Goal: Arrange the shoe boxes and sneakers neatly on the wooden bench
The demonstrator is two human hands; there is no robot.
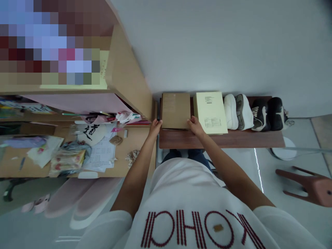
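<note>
A brown cardboard box (pixel 176 110) lies on a dark wooden shelf (pixel 220 140) against the wall. My left hand (pixel 156 127) grips its front left corner, and my right hand (pixel 195 125) closes on the front right corner. Just right of that hand, a pale yellow box (pixel 211 112) with printed labels stands beside the brown one, with a narrow gap between. A pair of white shoes (pixel 230 111) sits further along the shelf, followed by black shoes (pixel 260 114) at its right end. The undersides of both boxes are hidden.
On the left is a wooden desk (pixel 145 141) with papers, a round white fan (pixel 92 134), plastic bags and hair ties. Its side panel (pixel 129 69) rises close to my left hand. A brown stool (pixel 315 188) stands on the floor at right, and pink slippers (pixel 41 203) lie under the desk.
</note>
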